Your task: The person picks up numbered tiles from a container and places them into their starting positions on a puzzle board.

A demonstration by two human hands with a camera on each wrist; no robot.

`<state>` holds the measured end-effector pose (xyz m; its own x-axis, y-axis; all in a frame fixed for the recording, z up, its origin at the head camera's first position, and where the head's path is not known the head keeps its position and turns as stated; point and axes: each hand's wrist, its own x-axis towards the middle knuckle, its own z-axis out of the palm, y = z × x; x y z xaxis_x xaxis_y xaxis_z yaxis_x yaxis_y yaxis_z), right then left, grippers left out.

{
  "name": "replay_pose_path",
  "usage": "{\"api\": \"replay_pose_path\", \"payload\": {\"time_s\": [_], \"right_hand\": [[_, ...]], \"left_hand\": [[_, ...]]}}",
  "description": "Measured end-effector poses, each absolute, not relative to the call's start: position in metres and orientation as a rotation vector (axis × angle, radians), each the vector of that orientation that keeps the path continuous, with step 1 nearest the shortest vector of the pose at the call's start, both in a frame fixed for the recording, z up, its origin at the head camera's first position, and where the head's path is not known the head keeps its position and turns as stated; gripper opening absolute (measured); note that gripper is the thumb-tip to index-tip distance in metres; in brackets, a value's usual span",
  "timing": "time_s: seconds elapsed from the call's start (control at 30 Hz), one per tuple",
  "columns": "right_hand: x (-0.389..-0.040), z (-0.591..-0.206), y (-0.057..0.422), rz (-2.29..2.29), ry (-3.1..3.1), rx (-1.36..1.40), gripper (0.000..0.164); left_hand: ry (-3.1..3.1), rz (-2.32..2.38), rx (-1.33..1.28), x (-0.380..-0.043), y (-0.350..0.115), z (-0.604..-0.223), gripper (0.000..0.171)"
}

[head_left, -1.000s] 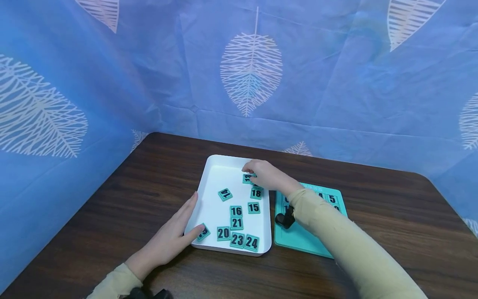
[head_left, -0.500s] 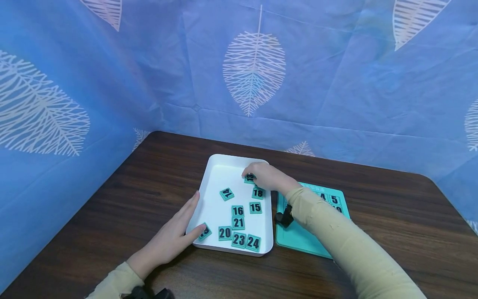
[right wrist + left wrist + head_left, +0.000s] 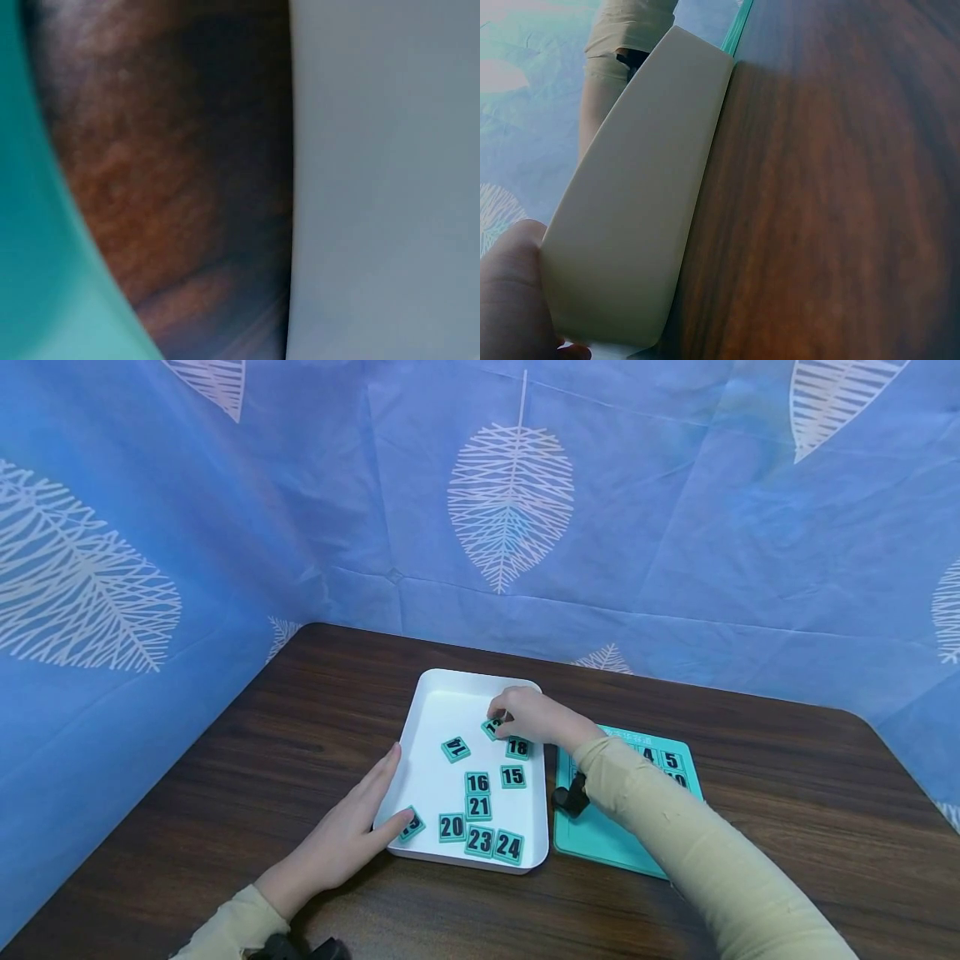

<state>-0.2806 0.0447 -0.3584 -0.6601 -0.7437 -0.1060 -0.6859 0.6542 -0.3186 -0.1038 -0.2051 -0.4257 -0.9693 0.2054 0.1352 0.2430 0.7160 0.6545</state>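
Note:
My left hand (image 3: 341,843) lies along the left edge of the white tray (image 3: 420,718), fingers straight, with the thumb over the near left corner. That thumb partly covers a number tile (image 3: 411,827). At the tray's far right, my right hand (image 3: 534,717) has curled fingers and thumb on a teal number tile (image 3: 490,727), which sits tilted and half hidden by them. Close below lies tile 18 (image 3: 517,747). In the left wrist view, the thumb (image 3: 511,289) touches the tray's outer wall (image 3: 637,187).
Other tiles lie loose in the tray, among them 14 (image 3: 455,749), 15 (image 3: 513,777), 21 (image 3: 478,807) and 24 (image 3: 508,847). A teal number board (image 3: 600,843) is right of the tray, partly under my right forearm. The wooden table (image 3: 300,718) meets a blue curtain behind.
The tile at my right fingers has shifted slightly left and nearer, and has turned. My right hand has moved little; my left hand stays at the tray edge.

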Motion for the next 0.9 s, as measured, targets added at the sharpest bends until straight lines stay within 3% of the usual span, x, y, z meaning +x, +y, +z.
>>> {"api": "replay_pose_path", "payload": {"time_s": [0.47,0.9], "right_hand": [[-0.269,-0.356,0.040,-0.324,2.607,-1.227,0.021],[-0.222,-0.313,0.077,-0.453,2.804,-1.212,0.029]], "left_hand": [[-2.860,-1.096,-0.373,-0.103,-0.205,-0.425,0.077],[-2.863,-1.075,-0.375,-0.103,-0.205,-0.424,0.078]]}}
